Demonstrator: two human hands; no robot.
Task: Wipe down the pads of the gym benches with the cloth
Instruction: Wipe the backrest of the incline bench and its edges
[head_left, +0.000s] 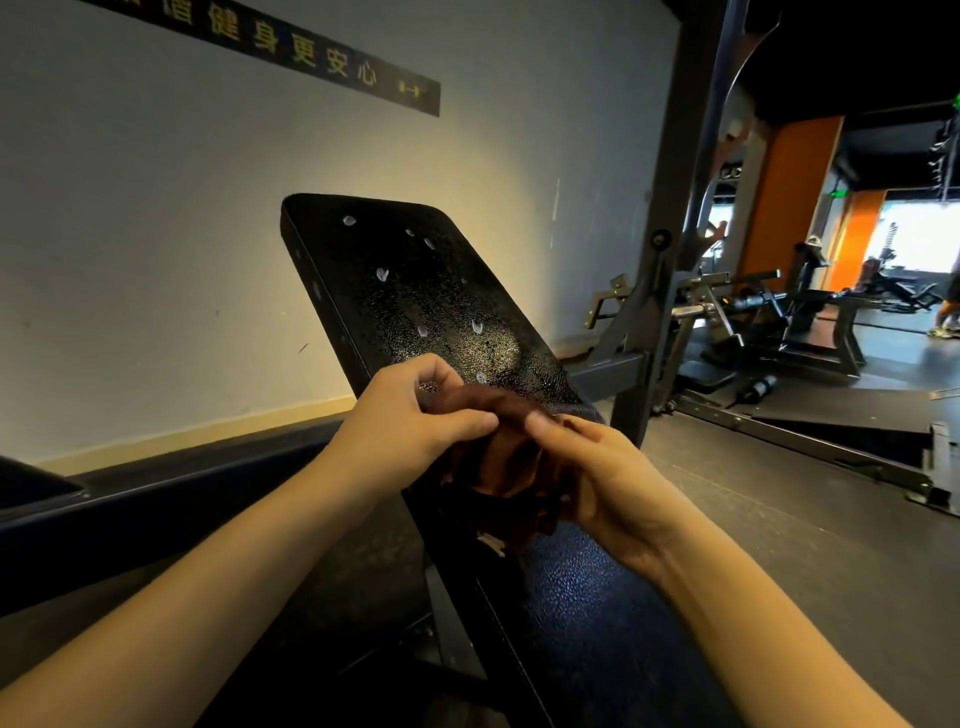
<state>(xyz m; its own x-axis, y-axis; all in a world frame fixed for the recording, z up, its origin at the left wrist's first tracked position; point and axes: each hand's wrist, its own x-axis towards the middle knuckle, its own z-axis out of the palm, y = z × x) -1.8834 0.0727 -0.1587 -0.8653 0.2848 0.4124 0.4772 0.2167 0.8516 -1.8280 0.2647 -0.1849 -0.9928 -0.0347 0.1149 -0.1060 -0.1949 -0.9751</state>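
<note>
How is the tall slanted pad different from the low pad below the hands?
The back pad leans steeply upward; the seat pad lies lower. The back pad has small whitish marks; the seat pad shows none. The back pad catches warm light; the seat pad looks bluish and shadowed. Both have a dark, pebbly cover.

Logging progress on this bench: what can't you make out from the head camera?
Head view.
Spread of the cloth: hidden, bunched between left hand and right hand.
Lower end of the back pad: behind hands and cloth.
The white marks on it: too small to tell tears from drops.
Near end of the seat pad: dark, cut by the bottom edge.
</note>
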